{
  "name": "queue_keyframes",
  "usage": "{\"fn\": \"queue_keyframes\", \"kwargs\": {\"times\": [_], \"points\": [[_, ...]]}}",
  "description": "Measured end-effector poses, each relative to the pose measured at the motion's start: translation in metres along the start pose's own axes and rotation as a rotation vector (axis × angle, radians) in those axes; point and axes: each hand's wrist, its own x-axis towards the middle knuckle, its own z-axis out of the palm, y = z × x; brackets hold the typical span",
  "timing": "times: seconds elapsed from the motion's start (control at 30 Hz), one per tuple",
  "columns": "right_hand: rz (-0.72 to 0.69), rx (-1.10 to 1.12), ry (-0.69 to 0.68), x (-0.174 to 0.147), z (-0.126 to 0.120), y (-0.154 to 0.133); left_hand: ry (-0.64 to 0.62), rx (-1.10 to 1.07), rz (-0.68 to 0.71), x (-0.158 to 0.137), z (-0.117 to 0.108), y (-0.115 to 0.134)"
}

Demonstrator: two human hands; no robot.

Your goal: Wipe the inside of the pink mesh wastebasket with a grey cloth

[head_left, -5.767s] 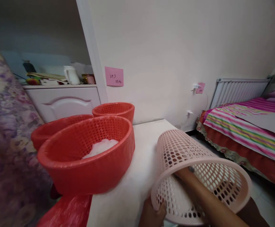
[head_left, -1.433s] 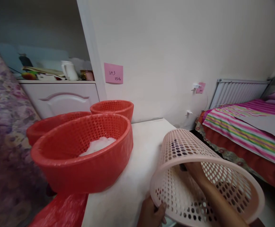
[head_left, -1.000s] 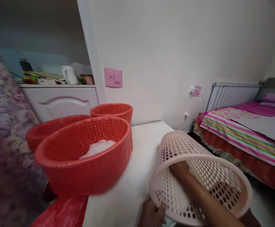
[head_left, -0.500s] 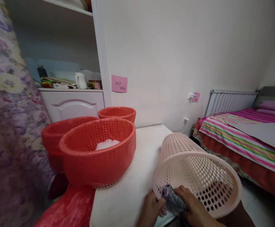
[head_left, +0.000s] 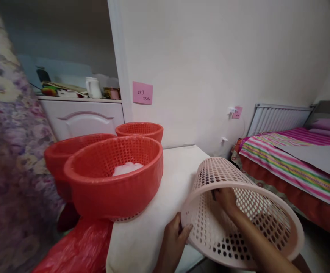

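Here the pink perforated plastic basket (head_left: 227, 171) lies on its side, long axis running away from its near mouth. The right hand (head_left: 226, 198) is inside, finger closure unclear; the left hand (head_left: 176, 233) pinches the rim, beside the white table's (head_left: 149, 239) right edge.

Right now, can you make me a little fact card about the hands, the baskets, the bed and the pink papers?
Pink basket: on its side, open end toward the person
Left hand: gripping the basket's edge
Right hand: reaching inside the basket; whether it holds something is unclear
Red baskets: three, grouped together; something white in the front one
Bed: at the right, with a striped cover
Pink papers: two, on the wall
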Motion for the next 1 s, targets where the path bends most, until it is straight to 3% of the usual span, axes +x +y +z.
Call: {"fn": "queue_keyframes", "kwargs": {"times": [0.2, 0.37, 0.5, 0.77, 0.9, 1.0], "points": [[0.049, -0.173, -0.026, 0.018, 0.040, 0.005, -0.087, -0.028, -0.169, 0.000, 0.029, -0.026], [0.034, -0.272, -0.132, 0.010, 0.043, 0.012, -0.130, -0.089, -0.208, 0.003, 0.038, -0.035], [0.019, -0.296, -0.242, -0.010, 0.027, 0.005, -0.126, -0.121, -0.198, 0.005, 0.037, -0.040], [-0.144, -0.198, -0.471, -0.095, -0.025, -0.021, -0.133, -0.135, -0.161, 0.005, 0.032, -0.038], [-0.157, -0.021, -0.615, -0.114, -0.047, -0.026, -0.128, -0.104, -0.107, 0.004, 0.025, -0.030], [-0.181, 0.196, -0.643, -0.112, -0.053, -0.030, -0.119, -0.081, -0.065, 0.002, 0.019, -0.019]]}}
